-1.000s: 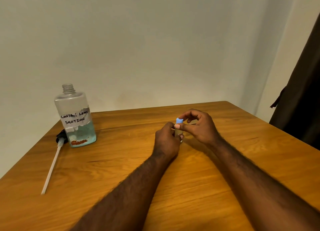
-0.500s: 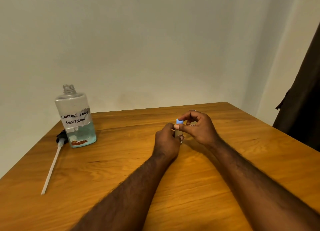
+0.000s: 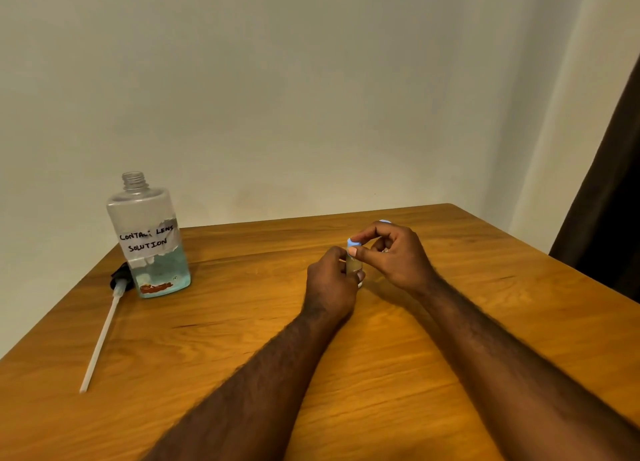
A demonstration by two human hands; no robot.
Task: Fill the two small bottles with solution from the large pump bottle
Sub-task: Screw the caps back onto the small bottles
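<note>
A person is working at a wooden table (image 3: 415,374), the left hand (image 3: 330,284) curling round a small clear bottle (image 3: 353,266) and holding it upright near the table's middle, while the right hand (image 3: 394,256) is pinching the bottle's pale blue cap (image 3: 354,243) between thumb and forefinger. A blue shape (image 3: 384,222) is peeking over the right knuckles, too hidden to identify. Well apart to the left, the large bottle (image 3: 149,239), hand-labelled "Contact Lens Solution", is standing uncapped, holding bluish liquid, its pump (image 3: 118,284) and white tube lying just beside it.
</note>
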